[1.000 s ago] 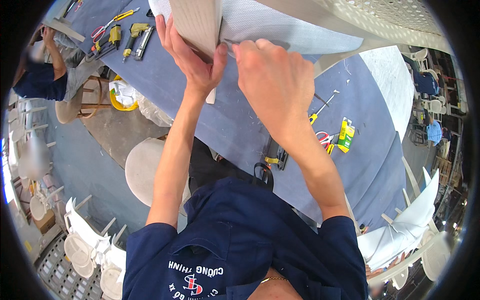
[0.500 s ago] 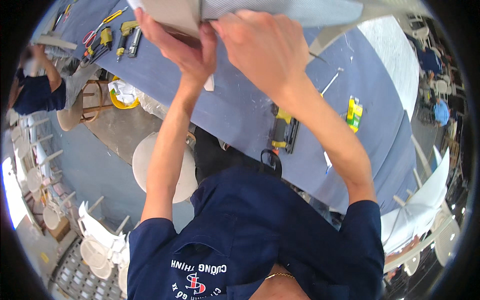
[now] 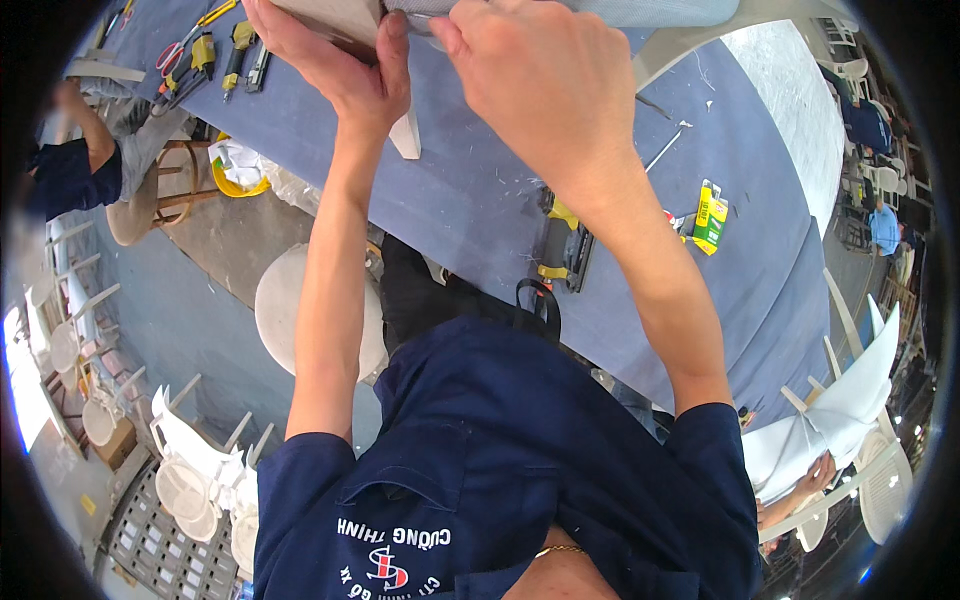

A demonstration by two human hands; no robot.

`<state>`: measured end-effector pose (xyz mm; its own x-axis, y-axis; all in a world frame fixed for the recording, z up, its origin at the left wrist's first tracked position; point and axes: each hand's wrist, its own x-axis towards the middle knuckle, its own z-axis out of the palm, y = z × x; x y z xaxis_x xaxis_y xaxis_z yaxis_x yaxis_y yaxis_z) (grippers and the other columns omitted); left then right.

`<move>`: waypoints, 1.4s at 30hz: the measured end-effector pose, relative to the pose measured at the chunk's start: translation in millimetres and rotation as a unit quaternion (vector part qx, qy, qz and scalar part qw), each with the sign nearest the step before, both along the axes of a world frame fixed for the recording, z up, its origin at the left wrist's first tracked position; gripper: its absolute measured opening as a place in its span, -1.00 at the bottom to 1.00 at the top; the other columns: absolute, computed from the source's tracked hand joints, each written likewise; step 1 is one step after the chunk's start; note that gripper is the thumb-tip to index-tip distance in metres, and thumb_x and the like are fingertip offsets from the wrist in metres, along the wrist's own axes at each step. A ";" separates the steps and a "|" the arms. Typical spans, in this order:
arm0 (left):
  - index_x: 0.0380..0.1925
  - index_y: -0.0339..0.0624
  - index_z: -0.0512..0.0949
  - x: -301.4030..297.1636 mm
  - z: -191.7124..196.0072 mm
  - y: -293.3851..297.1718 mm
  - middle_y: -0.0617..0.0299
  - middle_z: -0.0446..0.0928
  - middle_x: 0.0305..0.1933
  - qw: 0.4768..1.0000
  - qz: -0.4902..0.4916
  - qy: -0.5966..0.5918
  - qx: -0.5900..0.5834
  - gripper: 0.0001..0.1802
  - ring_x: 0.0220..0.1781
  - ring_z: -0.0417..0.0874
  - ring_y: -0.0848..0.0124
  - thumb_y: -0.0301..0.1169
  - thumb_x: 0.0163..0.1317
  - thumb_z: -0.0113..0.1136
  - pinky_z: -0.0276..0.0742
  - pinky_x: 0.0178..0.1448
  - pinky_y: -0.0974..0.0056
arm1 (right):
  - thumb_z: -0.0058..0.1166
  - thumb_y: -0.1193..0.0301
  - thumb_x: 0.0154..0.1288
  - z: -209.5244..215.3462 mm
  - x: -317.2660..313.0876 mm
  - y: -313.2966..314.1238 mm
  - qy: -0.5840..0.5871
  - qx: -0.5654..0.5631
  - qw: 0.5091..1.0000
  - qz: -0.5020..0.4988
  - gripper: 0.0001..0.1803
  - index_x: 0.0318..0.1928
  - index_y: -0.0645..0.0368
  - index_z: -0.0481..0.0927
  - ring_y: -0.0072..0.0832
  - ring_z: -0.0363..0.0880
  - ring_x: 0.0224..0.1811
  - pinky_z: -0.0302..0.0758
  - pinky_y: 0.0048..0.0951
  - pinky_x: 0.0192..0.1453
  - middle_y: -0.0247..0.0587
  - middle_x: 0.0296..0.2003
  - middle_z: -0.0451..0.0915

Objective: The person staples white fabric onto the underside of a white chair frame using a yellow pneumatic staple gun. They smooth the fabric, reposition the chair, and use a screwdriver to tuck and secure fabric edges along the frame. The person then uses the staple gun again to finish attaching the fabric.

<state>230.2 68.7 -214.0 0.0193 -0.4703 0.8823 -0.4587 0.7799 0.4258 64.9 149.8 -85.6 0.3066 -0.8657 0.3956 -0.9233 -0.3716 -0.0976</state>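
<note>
Upholstered wooden piece point(image 3: 335, 18) with bluish woven fabric is standing over the worktop point(image 3: 480, 170), inward from its near edge and running out of view at the top, while a pale tapered leg point(image 3: 405, 138) is showing below the wrist; how it is being supported cannot be told. The left hand point(image 3: 350, 75) is gripping the pale wood, fingers along one side and thumb on the other. The right hand point(image 3: 550, 90) is closing tightly round a slender tool point(image 3: 652, 105), its dark end sticking out past the outer side of the hand and its thin tip meeting the seam between wood and fabric beside the left thumb; the tool's kind is staying unclear. Toward the worktop's right end, a yellow-and-green packet point(image 3: 711, 217) is carrying printed lettering on its face, and a screwdriver point(image 3: 668, 146) is lying nearby, partly behind the forearm. By the near edge, a yellow-and-black staple gun point(image 3: 565, 250) is resting, and toward the left end red-handled scissors point(image 3: 168, 58) are lying among other yellow-and-black tools point(image 3: 203, 55). On the wearer's navy shirt point(image 3: 590, 480), white lettering is curving around a red-and-white emblem point(image 3: 387, 568), appearing upside down. Beyond the left end, a co-worker point(image 3: 75, 178) in dark blue is sitting.
</note>
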 end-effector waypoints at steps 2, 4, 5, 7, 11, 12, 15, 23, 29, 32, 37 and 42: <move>0.54 -0.32 -0.52 1.3 -1.9 -3.5 -0.13 -0.15 0.56 1.000 -0.006 -0.006 -0.006 0.25 0.53 0.05 0.12 -0.29 0.32 0.34 0.03 0.57 0.02 | 0.06 0.31 0.41 -0.1 2.6 -0.3 0.004 0.004 1.000 0.001 -0.76 -0.39 0.15 0.62 -0.17 0.74 -0.47 0.63 -0.24 -0.41 -0.16 -0.46 0.68; 0.55 -0.31 -0.53 1.7 -3.7 -5.3 -0.14 -0.20 0.59 0.999 -0.035 0.005 -0.007 0.28 0.57 -0.01 0.10 -0.29 0.29 0.37 -0.03 0.60 0.00 | 0.12 0.30 0.34 -5.4 4.5 -2.6 -0.009 -0.026 1.000 -0.003 -0.78 -0.41 0.12 0.65 -0.19 0.74 -0.50 0.62 -0.26 -0.46 -0.18 -0.50 0.67; 0.55 -0.30 -0.51 1.4 -4.5 -5.5 -0.13 -0.19 0.59 1.000 -0.021 0.005 -0.005 0.30 0.58 -0.01 0.10 -0.29 0.26 0.40 -0.02 0.60 0.00 | 0.19 0.29 0.25 -13.7 4.9 -4.1 -0.024 -0.057 0.998 -0.007 -0.81 -0.44 0.10 0.67 -0.21 0.74 -0.52 0.61 -0.28 -0.50 -0.20 -0.54 0.67; 0.57 -0.26 -0.47 0.7 -6.6 -4.3 -0.10 -0.18 0.59 1.000 0.008 0.005 0.000 0.34 0.58 -0.01 0.11 -0.27 0.20 0.47 -0.02 0.60 -0.01 | 0.27 0.29 0.14 -18.3 8.5 -5.0 -0.039 -0.089 0.995 -0.018 -0.84 -0.49 0.08 0.69 -0.22 0.74 -0.55 0.60 -0.30 -0.55 -0.22 -0.58 0.66; 0.56 -0.31 -0.44 0.0 -7.8 -4.7 -0.15 -0.18 0.60 1.000 0.022 0.006 -0.011 0.30 0.60 -0.04 0.05 -0.27 0.20 0.44 -0.07 0.61 -0.05 | 0.29 0.34 0.00 -12.1 21.4 -1.2 -0.018 -0.085 0.995 -0.041 -0.90 -0.52 0.08 0.69 -0.22 0.74 -0.57 0.59 -0.29 -0.60 -0.24 -0.61 0.65; 0.56 -0.32 -0.43 0.0 -7.3 -4.8 -0.16 -0.18 0.60 1.000 0.022 0.006 -0.013 0.29 0.60 -0.05 0.03 -0.27 0.21 0.43 -0.08 0.61 -0.06 | 0.30 0.36 -0.03 -11.7 22.9 -1.8 -0.007 -0.083 0.995 -0.046 -0.91 -0.53 0.08 0.69 -0.22 0.74 -0.57 0.58 -0.29 -0.60 -0.24 -0.62 0.65; 0.55 -0.36 -0.40 -2.5 -7.1 -5.5 -0.20 -0.18 0.60 0.999 0.027 0.009 -0.019 0.26 0.62 -0.08 -0.01 -0.27 0.21 0.41 -0.12 0.62 -0.09 | 0.30 0.38 -0.09 -14.4 20.6 -5.5 -0.008 -0.084 0.996 -0.020 -0.93 -0.54 0.07 0.70 -0.23 0.73 -0.58 0.58 -0.32 -0.61 -0.25 -0.62 0.65; 0.54 -0.46 -0.34 -8.5 -3.7 -4.0 -0.29 -0.19 0.60 0.999 0.022 0.012 -0.025 0.20 0.65 -0.15 -0.14 -0.26 0.23 0.35 -0.22 0.63 -0.17 | 0.31 0.31 -0.14 -14.2 15.5 -11.3 -0.035 -0.089 0.995 0.018 -0.88 -0.58 0.05 0.71 -0.27 0.70 -0.61 0.53 -0.33 -0.61 -0.23 -0.68 0.61; 0.53 -0.49 -0.46 -3.7 8.3 -3.1 -0.32 -0.40 0.64 1.000 -0.008 -0.012 0.003 0.23 0.68 -0.27 -0.16 -0.21 0.29 0.29 -0.33 0.65 -0.15 | 0.21 0.27 0.08 -18.8 11.2 -13.7 -0.042 -0.060 0.997 0.025 -0.83 -0.51 0.08 0.68 -0.26 0.72 -0.54 0.55 -0.29 -0.51 -0.20 -0.61 0.62; 0.54 -0.50 -0.43 -16.7 11.3 4.8 -0.34 -0.37 0.63 0.997 -0.013 0.069 0.038 0.20 0.67 -0.22 -0.17 -0.20 0.31 0.26 -0.29 0.64 -0.17 | 0.31 0.25 -0.12 -17.5 7.8 -13.9 -0.078 -0.121 0.989 0.045 -0.86 -0.60 0.01 0.70 -0.29 0.71 -0.58 0.53 -0.32 -0.59 -0.26 -0.69 0.60; 0.55 -0.52 -0.34 -20.2 14.2 6.1 -0.38 -0.19 0.61 0.996 0.078 0.050 0.015 0.12 0.60 -0.01 -0.21 -0.16 0.34 0.19 -0.05 0.58 -0.19 | 0.26 0.24 0.12 -2.9 3.2 -5.4 -0.047 -0.071 0.996 0.011 -0.79 -0.55 0.06 0.66 -0.25 0.70 -0.56 0.54 -0.27 -0.54 -0.25 -0.63 0.61; 0.55 -0.52 -0.31 -26.3 14.0 2.8 -0.41 -0.14 0.60 0.992 0.115 0.030 -0.031 0.10 0.59 0.04 -0.27 -0.19 0.33 0.18 0.01 0.58 -0.19 | 0.18 0.22 0.37 5.6 6.9 -5.2 -0.059 -0.042 0.997 -0.027 -0.67 -0.52 0.09 0.59 -0.15 0.65 -0.56 0.51 -0.18 -0.55 -0.25 -0.58 0.58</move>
